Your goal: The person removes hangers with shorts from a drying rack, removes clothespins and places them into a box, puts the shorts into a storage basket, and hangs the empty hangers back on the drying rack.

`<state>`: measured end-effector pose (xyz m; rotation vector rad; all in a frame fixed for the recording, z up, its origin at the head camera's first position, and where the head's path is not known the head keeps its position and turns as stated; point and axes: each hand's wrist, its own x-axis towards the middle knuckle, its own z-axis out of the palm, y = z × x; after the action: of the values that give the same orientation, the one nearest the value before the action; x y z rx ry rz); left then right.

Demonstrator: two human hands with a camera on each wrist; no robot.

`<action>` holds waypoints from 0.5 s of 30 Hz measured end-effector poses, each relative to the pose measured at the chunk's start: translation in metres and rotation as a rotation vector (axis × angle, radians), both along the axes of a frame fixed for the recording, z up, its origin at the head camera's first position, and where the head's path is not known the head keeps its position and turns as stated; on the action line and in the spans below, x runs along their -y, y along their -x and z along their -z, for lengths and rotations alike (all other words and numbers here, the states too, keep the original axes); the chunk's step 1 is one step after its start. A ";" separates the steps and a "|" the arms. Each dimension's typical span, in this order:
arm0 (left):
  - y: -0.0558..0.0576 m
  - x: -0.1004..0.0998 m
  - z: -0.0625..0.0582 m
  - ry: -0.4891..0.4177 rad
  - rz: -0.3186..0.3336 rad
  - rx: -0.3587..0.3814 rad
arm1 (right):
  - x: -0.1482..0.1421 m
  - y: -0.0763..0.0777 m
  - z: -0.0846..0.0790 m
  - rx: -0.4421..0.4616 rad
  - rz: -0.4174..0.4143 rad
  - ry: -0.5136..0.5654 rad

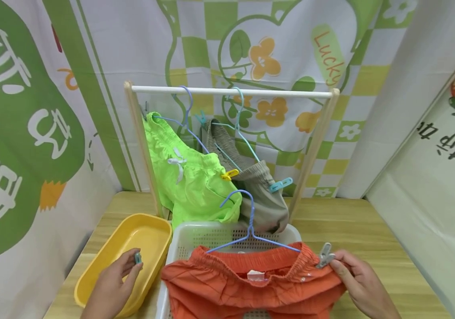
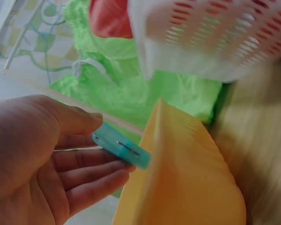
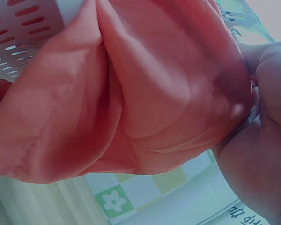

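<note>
The left hand (image 1: pixel 111 281) is over the yellow tray (image 1: pixel 154 235). Its thumb and fingertips pinch a blue peg (image 2: pixel 117 143); the remaining fingers extend alongside. The peg projects from the fingertips, a hold that probably leaves one end unobstructed.

The right hand (image 1: pixel 365 283) pinches the right corner of the orange shorts (image 1: pixel 227 285) between thumb and index finger. The lie of its other fingers cannot be told. The hold likely keeps the waistband stretched along the hanger (image 1: pixel 251 223), whose arms enter the waistband opening. A grey peg (image 1: pixel 324 256) clips that corner, just beside the fingertips, apparently to stop the cloth slipping inward. No peg shows at the opposite corner.

The orange shorts are in front of and above the white basket (image 1: pixel 180 243), which seems to place them within reach of both hands. The hanger's hook stands upright, clear of the rail (image 1: pixel 231 91).

From the rail, on separate hangers, hang the green shorts (image 1: pixel 195 188), with a yellow peg (image 1: pixel 229 174) at the waist, and the brown shorts (image 1: pixel 265 208), pegged likewise, presumably for grip.
</note>
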<state>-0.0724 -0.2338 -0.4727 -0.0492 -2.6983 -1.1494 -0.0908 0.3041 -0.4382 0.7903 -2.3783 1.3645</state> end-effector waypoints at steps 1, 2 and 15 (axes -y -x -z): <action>0.000 0.000 0.002 0.019 0.001 0.018 | 0.000 0.000 0.000 0.002 -0.005 0.005; -0.001 0.001 0.003 0.037 0.002 0.033 | 0.000 -0.001 0.000 0.004 -0.008 0.005; 0.000 -0.008 -0.002 0.180 0.043 -0.023 | 0.001 0.000 -0.004 -0.006 0.005 -0.016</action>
<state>-0.0726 -0.2256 -0.4703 -0.1477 -2.7849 -0.9078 -0.0912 0.3026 -0.4340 0.7915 -2.3879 1.3409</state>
